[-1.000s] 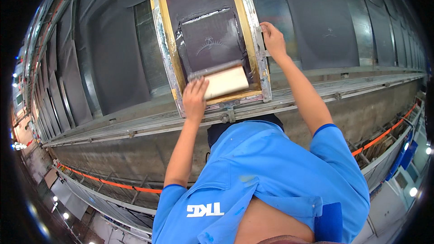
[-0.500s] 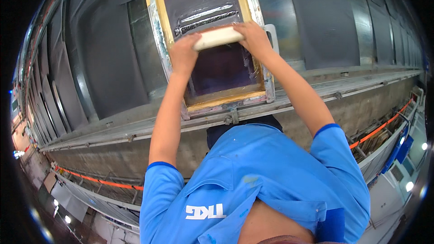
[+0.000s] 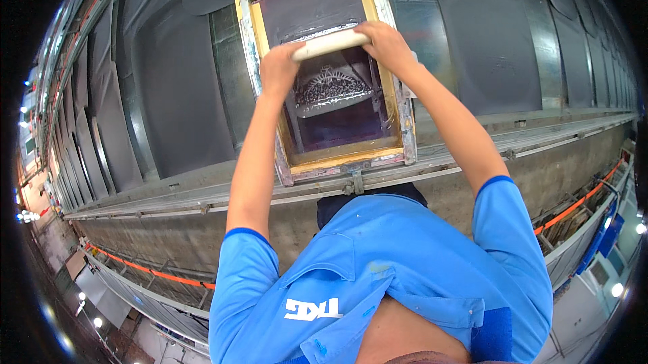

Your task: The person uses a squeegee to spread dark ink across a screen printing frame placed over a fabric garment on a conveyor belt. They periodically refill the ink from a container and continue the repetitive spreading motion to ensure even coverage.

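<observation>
A screen printing frame [image 3: 403,114] with yellow tape along its inner edges lies on the long table in front of me. Across its dark mesh sits a squeegee [image 3: 332,45] with a pale, rounded handle. My left hand [image 3: 279,70] is closed round the handle's left end, and my right hand [image 3: 386,47] grips the right end. On the near side of the squeegee a wet, glossy pattern [image 3: 332,91] shows on the mesh. Shiny dark ink [image 3: 324,29] lies just beyond the handle. The squeegee's blade is hidden under the handle.
Black sheets [image 3: 177,91] lie in a row along the table on both sides of the frame. A metal rail [image 3: 466,145] runs along the table's near edge, with a clamp-like stop [image 3: 352,178] at the frame. Behind me runs an orange strip [image 3: 152,271] beside another long structure.
Both hands have pushed the squeegee a little away from me over the mesh. The wet pattern now shows on its near side. The whole view has shifted slightly.
</observation>
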`<state>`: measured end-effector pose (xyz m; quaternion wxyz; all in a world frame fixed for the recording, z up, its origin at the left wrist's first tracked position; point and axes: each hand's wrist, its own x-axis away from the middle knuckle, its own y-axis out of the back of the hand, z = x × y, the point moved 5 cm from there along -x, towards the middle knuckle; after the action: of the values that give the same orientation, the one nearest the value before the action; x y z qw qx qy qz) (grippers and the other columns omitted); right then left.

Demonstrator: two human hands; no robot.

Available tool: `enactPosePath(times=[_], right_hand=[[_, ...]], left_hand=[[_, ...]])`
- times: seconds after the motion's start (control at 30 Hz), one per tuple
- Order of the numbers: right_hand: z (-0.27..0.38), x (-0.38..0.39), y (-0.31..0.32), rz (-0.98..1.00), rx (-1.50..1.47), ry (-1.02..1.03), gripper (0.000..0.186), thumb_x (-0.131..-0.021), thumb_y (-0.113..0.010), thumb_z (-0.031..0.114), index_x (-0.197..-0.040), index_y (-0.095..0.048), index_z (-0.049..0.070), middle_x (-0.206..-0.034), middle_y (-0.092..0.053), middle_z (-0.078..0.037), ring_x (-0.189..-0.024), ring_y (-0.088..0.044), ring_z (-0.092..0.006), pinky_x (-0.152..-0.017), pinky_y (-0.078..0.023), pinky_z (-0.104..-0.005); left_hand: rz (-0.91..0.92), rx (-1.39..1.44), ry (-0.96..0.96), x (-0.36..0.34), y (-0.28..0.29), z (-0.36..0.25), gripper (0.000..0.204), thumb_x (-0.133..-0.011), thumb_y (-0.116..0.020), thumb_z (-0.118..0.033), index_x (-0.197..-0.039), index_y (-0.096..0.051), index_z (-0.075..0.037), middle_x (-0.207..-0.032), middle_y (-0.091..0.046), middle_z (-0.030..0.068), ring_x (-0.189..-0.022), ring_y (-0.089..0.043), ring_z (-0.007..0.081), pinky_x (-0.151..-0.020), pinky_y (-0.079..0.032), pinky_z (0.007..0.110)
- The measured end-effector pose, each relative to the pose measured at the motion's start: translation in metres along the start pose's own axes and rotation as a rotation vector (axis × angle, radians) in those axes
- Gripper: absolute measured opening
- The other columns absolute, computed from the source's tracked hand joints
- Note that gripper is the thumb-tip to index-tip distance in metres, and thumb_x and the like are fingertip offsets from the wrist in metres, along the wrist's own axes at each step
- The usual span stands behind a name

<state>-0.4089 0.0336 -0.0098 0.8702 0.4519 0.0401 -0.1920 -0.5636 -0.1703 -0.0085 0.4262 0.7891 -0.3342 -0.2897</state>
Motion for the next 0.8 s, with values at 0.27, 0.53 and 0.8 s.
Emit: enactPosePath(times=[0.27,0.53,0.8], right_hand=[[0.006,0.054,-0.020,0.000,-0.086,-0.091,0.035,-0.078,-0.072,0.003,-0.113,-0.068,0.004,-0.117,-0.068,-0.014,-0.111,-0.062,-0.0349,-0.099,-0.049,-0.0430],[0.064,0.185,-0.012,0.169,-0.104,-0.145,0.043,-0.075,-0.078,0.005,-0.117,-0.068,0.004,-0.124,-0.063,-0.015,-0.118,-0.059,-0.0344,-0.101,-0.049,-0.0424],[-0.085,0.128,0.025,-0.305,-0.170,-0.549,0.038,-0.090,-0.072,0.030,-0.122,-0.068,0.011,-0.100,-0.065,-0.012,-0.089,-0.061,-0.0275,-0.080,-0.050,-0.0402]], left_hand=[[0.091,-0.011,0.029,0.038,-0.015,-0.007,0.038,-0.075,-0.064,0.005,-0.105,-0.077,-0.013,-0.107,-0.074,0.0094,-0.099,-0.070,0.0297,-0.088,-0.055,0.040],[0.049,0.011,-0.041,0.178,-0.014,-0.056,0.045,-0.070,-0.063,0.011,-0.107,-0.076,-0.012,-0.114,-0.074,0.0087,-0.110,-0.069,0.0272,-0.098,-0.053,0.040],[0.031,0.027,-0.045,0.182,-0.007,-0.077,0.041,-0.068,-0.067,0.005,-0.107,-0.072,-0.007,-0.115,-0.072,0.0082,-0.111,-0.065,0.0294,-0.099,-0.051,0.041]])
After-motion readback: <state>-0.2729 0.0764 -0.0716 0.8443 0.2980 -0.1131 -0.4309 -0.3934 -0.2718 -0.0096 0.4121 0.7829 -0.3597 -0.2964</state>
